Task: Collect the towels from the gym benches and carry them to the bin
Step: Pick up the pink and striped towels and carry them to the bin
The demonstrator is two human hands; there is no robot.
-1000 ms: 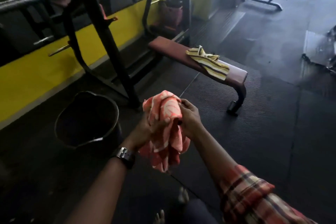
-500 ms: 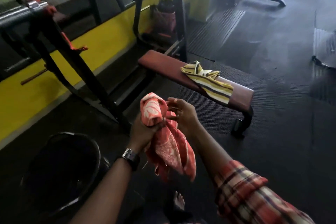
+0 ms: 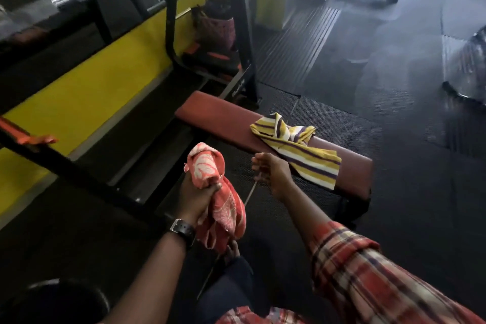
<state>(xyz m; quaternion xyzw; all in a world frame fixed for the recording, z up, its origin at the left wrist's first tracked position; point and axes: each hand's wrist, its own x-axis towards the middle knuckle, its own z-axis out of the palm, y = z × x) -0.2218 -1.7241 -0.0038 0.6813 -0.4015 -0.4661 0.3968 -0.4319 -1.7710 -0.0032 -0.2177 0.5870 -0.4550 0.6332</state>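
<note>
Head view, bin (image 3: 56,300): dark rim at the lower left corner, well apart from both hands.
Left hand (image 3: 196,198): fingers clenched around the orange towel (image 3: 219,205), which hangs below them.
Right hand (image 3: 272,172): empty, fingers loosely curled, just beside the striped towel (image 3: 299,148).
Bench (image 3: 218,117): striped towel draped over its near end.

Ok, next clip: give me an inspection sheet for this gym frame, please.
Surface: dark rubber floor mats.
Job's things: orange towel bunched in left hand; striped towel draped on red bench; black bin at lower left, only partly in frame.
Clutter: bag by the yellow wall.
Grips: left hand clenched on orange towel; right hand empty, near striped towel.
Cables: nothing seen.
Surroundings: barbell rack, blurred.
</note>
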